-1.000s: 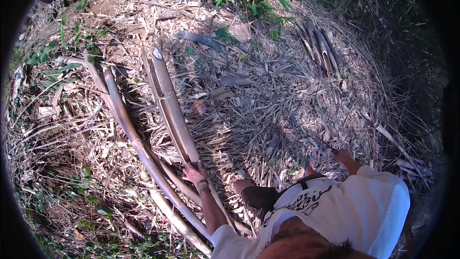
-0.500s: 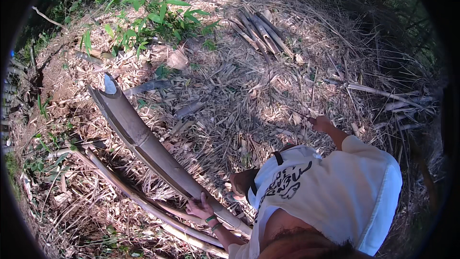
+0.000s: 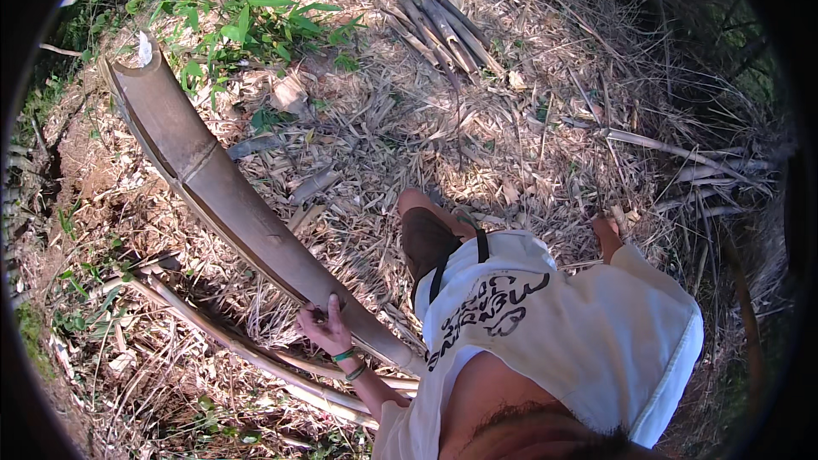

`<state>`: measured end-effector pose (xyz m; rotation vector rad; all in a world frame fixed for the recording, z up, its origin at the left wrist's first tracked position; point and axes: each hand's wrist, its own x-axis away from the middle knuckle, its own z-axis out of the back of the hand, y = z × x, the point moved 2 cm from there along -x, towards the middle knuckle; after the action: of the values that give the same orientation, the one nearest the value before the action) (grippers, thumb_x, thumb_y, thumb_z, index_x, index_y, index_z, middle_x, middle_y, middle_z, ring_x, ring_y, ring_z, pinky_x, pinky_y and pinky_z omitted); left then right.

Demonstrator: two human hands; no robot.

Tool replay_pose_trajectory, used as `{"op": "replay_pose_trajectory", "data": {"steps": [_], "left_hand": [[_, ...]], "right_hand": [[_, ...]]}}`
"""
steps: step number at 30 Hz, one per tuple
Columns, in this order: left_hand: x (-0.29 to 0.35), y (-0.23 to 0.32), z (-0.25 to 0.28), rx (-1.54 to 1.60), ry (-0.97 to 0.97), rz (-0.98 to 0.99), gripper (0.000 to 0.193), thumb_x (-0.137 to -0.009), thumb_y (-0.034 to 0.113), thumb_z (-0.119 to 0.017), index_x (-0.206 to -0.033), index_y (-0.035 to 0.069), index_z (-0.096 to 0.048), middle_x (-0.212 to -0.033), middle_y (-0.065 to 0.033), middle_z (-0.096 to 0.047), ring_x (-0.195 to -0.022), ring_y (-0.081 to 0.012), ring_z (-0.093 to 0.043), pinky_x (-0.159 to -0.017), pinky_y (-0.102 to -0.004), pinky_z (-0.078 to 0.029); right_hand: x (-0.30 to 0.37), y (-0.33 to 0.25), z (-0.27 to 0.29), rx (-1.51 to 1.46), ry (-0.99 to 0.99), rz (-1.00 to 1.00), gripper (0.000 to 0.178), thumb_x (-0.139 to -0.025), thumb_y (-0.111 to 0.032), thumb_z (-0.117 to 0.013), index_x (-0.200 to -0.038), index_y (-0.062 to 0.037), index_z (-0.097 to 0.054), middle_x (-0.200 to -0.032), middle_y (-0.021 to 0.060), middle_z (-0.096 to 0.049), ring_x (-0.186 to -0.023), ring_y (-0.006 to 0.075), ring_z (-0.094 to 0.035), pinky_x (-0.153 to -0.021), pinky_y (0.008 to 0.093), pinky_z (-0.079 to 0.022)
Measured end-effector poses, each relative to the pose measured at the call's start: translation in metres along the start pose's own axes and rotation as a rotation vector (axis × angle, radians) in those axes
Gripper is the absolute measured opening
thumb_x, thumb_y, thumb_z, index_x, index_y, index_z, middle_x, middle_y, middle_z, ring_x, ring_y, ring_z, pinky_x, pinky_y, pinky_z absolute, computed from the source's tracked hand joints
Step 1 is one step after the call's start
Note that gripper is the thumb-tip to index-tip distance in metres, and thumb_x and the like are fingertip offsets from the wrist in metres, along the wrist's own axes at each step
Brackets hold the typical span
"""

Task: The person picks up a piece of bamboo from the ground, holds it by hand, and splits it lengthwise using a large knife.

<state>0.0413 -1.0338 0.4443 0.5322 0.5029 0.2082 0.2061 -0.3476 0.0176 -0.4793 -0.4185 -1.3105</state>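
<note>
A thick, split bamboo pole [image 3: 247, 204] slants from the far left down toward my body, its near end passing beside my white shirt. Its far end is hollow and cut open, with a pale patch at the rim. My left hand [image 3: 331, 330] has its thumb and fingers at the pole's left edge, gripping it near its lower end; green bands circle the wrist. Out to the right, my right hand [image 3: 607, 228] is low over the dry litter with its fingers curled. What it holds, if anything, is too small to make out.
Long bamboo strips [image 3: 247, 353] lie left of the pole. Several split bamboo pieces [image 3: 443, 32] are bundled at the back. A leafy green plant [image 3: 247, 21] grows at the far left, and dry branches [image 3: 673, 146] lie at right. Bamboo leaf litter covers the ground.
The pole's far end has risen and shifted left, looking larger. My left hand has moved up and left with it. My right hand has shifted right; the thin stick-like thing by it no longer shows clearly.
</note>
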Motion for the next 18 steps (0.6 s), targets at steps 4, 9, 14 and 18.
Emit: {"op": "replay_pose_trajectory", "data": {"steps": [4,9,14,18], "left_hand": [[-0.046,0.006,-0.068,0.095,-0.111,-0.049,0.039,-0.075,0.034,-0.08,-0.085,0.004,-0.058,-0.07,-0.0044,-0.048,-0.072,-0.0223,-0.043,-0.087,-0.0404,-0.03],[-0.099,0.018,-0.177,0.091,-0.275,-0.204,0.037,-0.073,0.033,-0.081,-0.083,0.006,-0.058,-0.068,-0.0039,-0.051,-0.071,-0.0218,-0.046,-0.089,-0.0406,-0.028],[-0.163,0.044,-0.271,0.156,-0.44,-0.24,0.032,-0.072,0.029,-0.08,-0.082,0.008,-0.058,-0.069,-0.004,-0.052,-0.073,-0.0225,-0.049,-0.09,-0.0414,-0.027],[-0.241,0.021,-0.352,0.223,-0.542,-0.2,0.033,-0.075,0.033,-0.077,-0.083,0.007,-0.058,-0.074,-0.0044,-0.053,-0.078,-0.0247,-0.049,-0.091,-0.044,-0.027]], "right_hand": [[0.035,-0.042,-0.001,-0.136,-0.202,-0.057,0.036,-0.08,-0.038,-0.067,-0.078,-0.0017,-0.062,-0.065,0.0097,-0.061,-0.058,0.0232,-0.062,-0.053,0.0388,-0.048],[0.09,-0.109,0.024,-0.152,-0.304,0.01,0.042,-0.084,-0.043,-0.064,-0.084,-0.0008,-0.065,-0.064,0.0089,-0.063,-0.053,0.0221,-0.06,-0.053,0.0386,-0.049],[0.084,-0.101,0.052,-0.195,-0.275,-0.14,0.04,-0.085,-0.044,-0.063,-0.088,-0.004,-0.066,-0.065,0.0098,-0.061,-0.048,0.0229,-0.056,-0.047,0.0391,-0.046],[0.025,-0.128,0.077,-0.218,-0.25,-0.16,0.035,-0.083,-0.04,-0.064,-0.089,-0.0048,-0.064,-0.066,0.0106,-0.061,-0.048,0.0236,-0.058,-0.046,0.0389,-0.046]]}}
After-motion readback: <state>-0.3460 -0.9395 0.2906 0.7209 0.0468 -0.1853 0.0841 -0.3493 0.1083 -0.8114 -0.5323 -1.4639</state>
